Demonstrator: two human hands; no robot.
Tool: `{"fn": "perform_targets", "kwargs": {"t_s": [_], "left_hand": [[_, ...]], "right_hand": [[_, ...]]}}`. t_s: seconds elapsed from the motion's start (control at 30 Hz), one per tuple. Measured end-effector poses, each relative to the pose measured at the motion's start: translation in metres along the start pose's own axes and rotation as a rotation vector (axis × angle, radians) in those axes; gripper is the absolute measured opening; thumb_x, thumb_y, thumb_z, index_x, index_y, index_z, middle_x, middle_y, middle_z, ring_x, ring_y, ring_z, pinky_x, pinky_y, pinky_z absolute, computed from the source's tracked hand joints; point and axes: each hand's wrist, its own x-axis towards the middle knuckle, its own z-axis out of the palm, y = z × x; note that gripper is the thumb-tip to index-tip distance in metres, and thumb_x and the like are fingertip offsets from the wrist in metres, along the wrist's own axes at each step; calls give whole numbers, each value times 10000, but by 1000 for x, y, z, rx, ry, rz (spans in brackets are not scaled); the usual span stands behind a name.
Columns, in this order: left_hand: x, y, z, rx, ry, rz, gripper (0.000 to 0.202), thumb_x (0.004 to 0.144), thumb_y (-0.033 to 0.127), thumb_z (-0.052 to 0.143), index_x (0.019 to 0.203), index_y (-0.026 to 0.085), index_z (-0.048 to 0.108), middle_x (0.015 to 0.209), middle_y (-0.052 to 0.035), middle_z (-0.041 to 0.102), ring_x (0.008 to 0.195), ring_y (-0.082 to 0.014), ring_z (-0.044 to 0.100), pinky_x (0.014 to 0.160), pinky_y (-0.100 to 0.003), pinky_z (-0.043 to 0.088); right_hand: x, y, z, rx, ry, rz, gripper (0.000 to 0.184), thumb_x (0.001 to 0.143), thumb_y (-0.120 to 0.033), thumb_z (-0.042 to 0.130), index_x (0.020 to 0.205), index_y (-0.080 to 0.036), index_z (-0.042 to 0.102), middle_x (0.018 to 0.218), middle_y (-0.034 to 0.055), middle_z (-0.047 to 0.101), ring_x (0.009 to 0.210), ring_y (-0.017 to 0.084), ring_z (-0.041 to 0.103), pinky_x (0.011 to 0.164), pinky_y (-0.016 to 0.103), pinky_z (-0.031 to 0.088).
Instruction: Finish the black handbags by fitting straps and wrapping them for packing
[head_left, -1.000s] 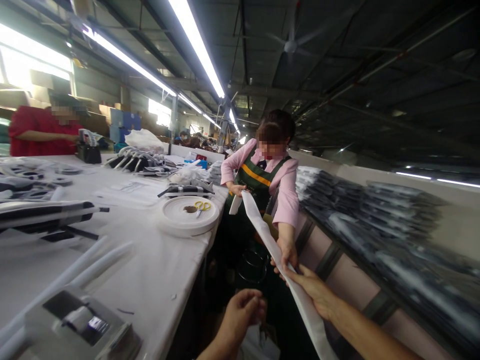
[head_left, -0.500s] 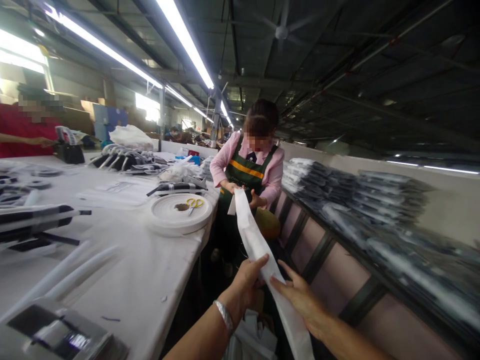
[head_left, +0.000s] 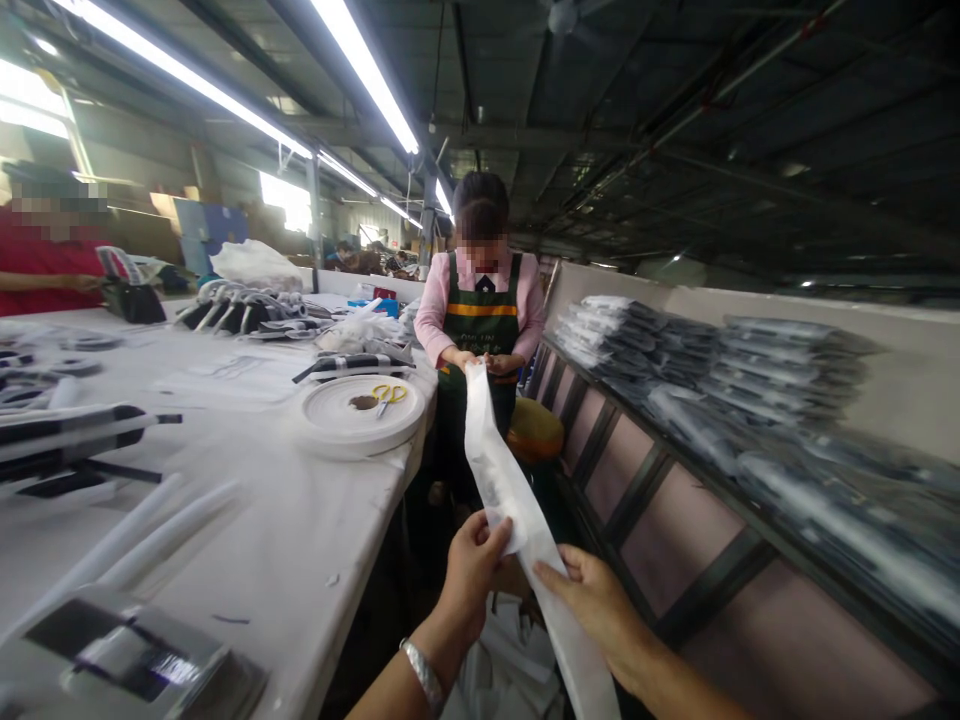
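A long white fabric strip (head_left: pixel 529 510) stretches from a co-worker's hands (head_left: pixel 480 362) down past the bottom of the view. My left hand (head_left: pixel 480 555) pinches the strip's left edge between thumb and fingers, with a silver bracelet (head_left: pixel 422 672) round that wrist. Lower along the strip, my right hand (head_left: pixel 585 595) grips it, thumb on top and fingers around the right edge. On the table's edge to the left lies a wide white roll of tape (head_left: pixel 330 415), with yellow-handled scissors (head_left: pixel 388 396) resting on it.
A white-covered table (head_left: pixel 292 540) fills the left side, bearing black-and-white bundles (head_left: pixel 82 440) and a tape dispenser (head_left: pixel 127 650). Stacked plastic-wrapped goods (head_left: pixel 787 370) stand along the right. Under my hands sit white scraps (head_left: pixel 510 650). Another person (head_left: pixel 52 250) in red works at far left.
The co-worker has straightened up, hands closer together on the strip. My left hand has shifted slightly left and now pinches a fold at the strip's left edge. The view has shifted slightly.
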Motion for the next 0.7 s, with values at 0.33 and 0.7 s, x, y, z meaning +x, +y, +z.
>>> {"fn": "perform_targets", "kwargs": {"t_s": [0.33, 0.7], "left_hand": [[-23, 4, -3, -30, -17, 1, 460, 637, 495, 866, 834, 114, 698, 643, 12, 574, 546, -66, 459, 546, -184, 352], [-28, 11, 0, 6, -29, -28, 466, 598, 509, 881, 750, 129, 658, 629, 15, 563, 520, -66, 441, 515, -189, 334]], "right_hand": [[-6, -1, 5, 33, -24, -28, 453, 676, -501, 822, 950, -153, 726, 809, 43, 774, 756, 234, 713, 655, 269, 521], [-11, -2, 9, 23, 8, -55, 441, 670, -490, 827, 932, -151, 724, 772, 43, 763, 689, 205, 683, 597, 248, 484]]}}
